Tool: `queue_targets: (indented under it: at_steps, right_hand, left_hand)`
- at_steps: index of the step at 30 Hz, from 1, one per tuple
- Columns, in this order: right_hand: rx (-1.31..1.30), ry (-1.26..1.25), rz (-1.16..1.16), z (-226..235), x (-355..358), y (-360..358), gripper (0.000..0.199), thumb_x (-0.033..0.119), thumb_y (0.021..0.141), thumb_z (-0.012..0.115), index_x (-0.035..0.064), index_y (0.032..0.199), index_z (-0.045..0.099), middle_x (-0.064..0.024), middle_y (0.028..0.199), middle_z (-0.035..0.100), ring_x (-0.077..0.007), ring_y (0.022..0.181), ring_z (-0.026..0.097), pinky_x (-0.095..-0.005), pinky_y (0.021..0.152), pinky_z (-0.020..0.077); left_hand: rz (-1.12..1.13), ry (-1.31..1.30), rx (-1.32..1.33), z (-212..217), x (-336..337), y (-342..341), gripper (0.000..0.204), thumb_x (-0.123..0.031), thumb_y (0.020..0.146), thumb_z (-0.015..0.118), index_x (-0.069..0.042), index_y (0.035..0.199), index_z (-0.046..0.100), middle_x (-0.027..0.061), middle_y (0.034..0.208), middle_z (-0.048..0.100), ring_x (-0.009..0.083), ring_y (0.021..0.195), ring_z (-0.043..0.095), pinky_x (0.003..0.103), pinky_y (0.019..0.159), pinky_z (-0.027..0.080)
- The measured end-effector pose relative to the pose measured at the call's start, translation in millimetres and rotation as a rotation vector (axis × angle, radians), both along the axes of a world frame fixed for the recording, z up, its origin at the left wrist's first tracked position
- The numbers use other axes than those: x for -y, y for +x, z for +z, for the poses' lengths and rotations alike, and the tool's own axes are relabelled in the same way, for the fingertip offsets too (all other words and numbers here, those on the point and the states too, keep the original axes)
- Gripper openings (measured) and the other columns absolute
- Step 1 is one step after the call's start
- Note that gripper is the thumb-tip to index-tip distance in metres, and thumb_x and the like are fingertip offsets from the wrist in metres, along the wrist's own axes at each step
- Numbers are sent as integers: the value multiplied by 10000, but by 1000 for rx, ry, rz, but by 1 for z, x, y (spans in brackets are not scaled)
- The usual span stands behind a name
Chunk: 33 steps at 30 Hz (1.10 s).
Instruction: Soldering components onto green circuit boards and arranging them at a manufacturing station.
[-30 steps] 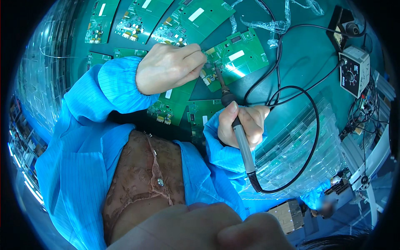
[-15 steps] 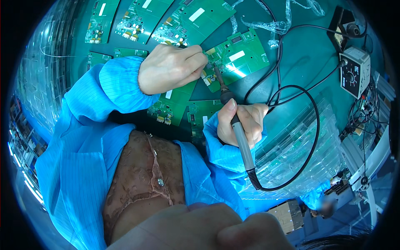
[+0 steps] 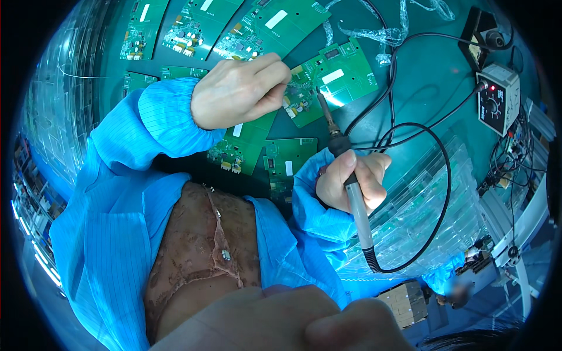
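My right hand (image 3: 353,182) grips a soldering iron (image 3: 359,216) by its grey and black handle. The iron's tip points up and left, over a green circuit board (image 3: 354,61) with a white label; whether it touches cannot be seen. At that board's left edge is my left hand (image 3: 241,90), its thumb and fingers pinched together. What sits in the pinch, if anything, is hidden or too thin to make out. Small components (image 3: 297,105) crowd the board's lower left corner beside those fingertips.
More circuit boards (image 3: 275,29) lie along the far side and under my left arm. A soldering station (image 3: 499,100) with a lit red lamp stands at right, near an iron stand (image 3: 481,38). Black cable (image 3: 446,175) loops beside my right hand. Clear plastic trays (image 3: 415,216) are stacked at lower right.
The soldering iron and my right hand have moved right and slightly nearer to me, drawing the tip away from my left fingers. My left hand shifted slightly. The station's red lamp is now lit.
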State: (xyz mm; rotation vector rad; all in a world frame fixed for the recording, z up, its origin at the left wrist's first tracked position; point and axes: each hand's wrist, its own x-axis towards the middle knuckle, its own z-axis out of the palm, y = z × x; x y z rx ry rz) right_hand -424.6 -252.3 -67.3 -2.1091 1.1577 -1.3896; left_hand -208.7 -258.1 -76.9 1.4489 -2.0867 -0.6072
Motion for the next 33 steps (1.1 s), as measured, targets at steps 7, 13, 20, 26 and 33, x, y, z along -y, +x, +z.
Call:
queue_targets:
  at_steps: [7, 13, 20, 26, 33]
  right_hand:
    - [7, 20, -25, -3, -1, -1, 225, -52, 834, 598, 67, 877, 411, -76, 590, 504, -170, 508, 395, -337, 477, 298]
    - [63, 11, -51, -8, -1, -1, 234, -41, 834, 625, 74, 883, 428, -57, 605, 510, -156, 524, 394, -337, 527, 324]
    - [54, 40, -77, -9, -4, 1, 227, -41, 828, 636, 73, 861, 442, -54, 602, 505, -160, 541, 415, -331, 538, 338]
    - [23, 86, -19, -10, -3, 1, 278, -49, 770, 679, 83, 874, 457, -50, 611, 513, -184, 497, 443, -335, 519, 344]
    - [2, 123, -51, -4, -3, 8, 233, -15, 835, 643, 90, 857, 437, -45, 561, 465, -160, 499, 383, -342, 523, 312]
  left_hand:
    - [-24, -85, 48, 1, 4, -2, 175, 6, 737, 661, -32, 862, 544, 77, 746, 545, 248, 558, 579, 333, 474, 472]
    - [-17, -58, 23, 1, 4, -1, 168, 1, 741, 660, -35, 865, 554, 77, 754, 550, 247, 562, 583, 336, 478, 476]
    - [-18, -45, 16, -4, 5, -3, 141, -13, 760, 648, -39, 864, 556, 77, 762, 547, 245, 555, 583, 339, 471, 475]
    - [-21, -46, 52, -6, 2, -3, 135, -98, 802, 646, -38, 860, 541, 75, 776, 517, 269, 572, 589, 369, 465, 477]
    - [-39, -32, 56, -6, 3, -4, 137, -67, 780, 651, -40, 861, 544, 69, 774, 525, 253, 570, 596, 354, 469, 483]
